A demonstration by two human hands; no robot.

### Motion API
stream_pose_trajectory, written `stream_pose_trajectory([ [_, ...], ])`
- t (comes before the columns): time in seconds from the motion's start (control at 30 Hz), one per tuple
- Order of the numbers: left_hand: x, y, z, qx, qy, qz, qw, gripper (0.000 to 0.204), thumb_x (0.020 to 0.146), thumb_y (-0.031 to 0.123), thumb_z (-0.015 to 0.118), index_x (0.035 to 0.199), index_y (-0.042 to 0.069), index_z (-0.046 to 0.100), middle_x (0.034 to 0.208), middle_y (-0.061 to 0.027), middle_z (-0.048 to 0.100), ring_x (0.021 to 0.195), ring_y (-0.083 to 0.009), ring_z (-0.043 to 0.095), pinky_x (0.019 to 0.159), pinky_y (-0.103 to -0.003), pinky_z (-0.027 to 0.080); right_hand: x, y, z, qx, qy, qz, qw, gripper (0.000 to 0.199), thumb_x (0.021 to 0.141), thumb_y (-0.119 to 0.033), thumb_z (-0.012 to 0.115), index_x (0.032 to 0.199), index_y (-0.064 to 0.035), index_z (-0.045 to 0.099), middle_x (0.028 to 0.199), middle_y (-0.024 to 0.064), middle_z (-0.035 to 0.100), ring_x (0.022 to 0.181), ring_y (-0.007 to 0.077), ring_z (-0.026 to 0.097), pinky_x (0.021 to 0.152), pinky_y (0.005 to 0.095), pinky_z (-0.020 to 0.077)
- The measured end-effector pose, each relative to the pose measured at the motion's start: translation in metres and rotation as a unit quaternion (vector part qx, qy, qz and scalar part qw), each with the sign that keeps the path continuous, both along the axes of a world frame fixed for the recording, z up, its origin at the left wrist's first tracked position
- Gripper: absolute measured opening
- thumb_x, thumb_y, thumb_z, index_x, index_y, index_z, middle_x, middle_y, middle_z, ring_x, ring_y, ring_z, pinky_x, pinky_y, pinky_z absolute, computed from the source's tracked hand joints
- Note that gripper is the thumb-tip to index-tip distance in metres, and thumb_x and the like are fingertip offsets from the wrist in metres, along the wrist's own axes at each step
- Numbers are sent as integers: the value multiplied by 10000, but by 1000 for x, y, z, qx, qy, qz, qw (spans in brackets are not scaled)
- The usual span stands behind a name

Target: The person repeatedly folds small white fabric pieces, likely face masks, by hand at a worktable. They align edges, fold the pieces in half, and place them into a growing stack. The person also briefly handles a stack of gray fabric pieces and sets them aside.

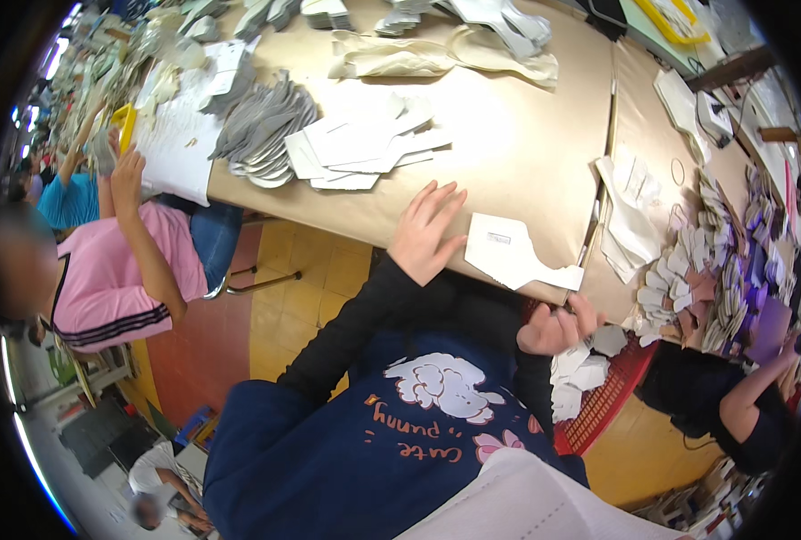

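Paper-covered table — yellow-tiled floor

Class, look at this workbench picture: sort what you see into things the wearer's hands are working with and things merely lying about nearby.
In hand:
- left hand, flat on the table edge
- white cut piece beside it
- right hand, over the red basket of white pieces

Lying about:
- grey stack
- white sheet pile
- small cut shapes
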State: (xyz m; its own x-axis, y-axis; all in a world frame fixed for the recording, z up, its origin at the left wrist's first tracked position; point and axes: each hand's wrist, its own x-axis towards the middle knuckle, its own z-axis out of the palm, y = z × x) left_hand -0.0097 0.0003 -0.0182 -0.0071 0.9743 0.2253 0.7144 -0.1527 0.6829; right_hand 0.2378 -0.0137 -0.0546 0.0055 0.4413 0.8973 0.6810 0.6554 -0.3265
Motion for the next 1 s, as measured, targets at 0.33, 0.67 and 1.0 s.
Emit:
stream_pose_trajectory([
  [0.33,-2,-10,-26,98,137,-69,983,236,865,284,731,1091,216,745,1196,61,688,1171,-160,612,1141,-439,277,-9,33,28,-266,-228,93,932,300,773,-113,788,1072,-118,763,1100,11,719,1095,216,631,1146,463,321],
  [0.67,11,-13,-39,184,227,-1,956,107,854,315,733,947,285,774,1031,160,734,906,-36,644,1121,-324,238,-19,33,19,-238,-257,18,937,132,801,-161,758,926,-127,779,1014,-53,728,997,137,656,1078,392,367],
  [1.0,12,-9,-36,195,220,9,956,64,850,248,735,898,256,777,975,160,756,818,-25,654,1006,-243,312,-20,34,19,-250,-229,19,941,115,795,-135,746,903,-113,778,974,-45,742,900,130,664,1015,365,401],
])
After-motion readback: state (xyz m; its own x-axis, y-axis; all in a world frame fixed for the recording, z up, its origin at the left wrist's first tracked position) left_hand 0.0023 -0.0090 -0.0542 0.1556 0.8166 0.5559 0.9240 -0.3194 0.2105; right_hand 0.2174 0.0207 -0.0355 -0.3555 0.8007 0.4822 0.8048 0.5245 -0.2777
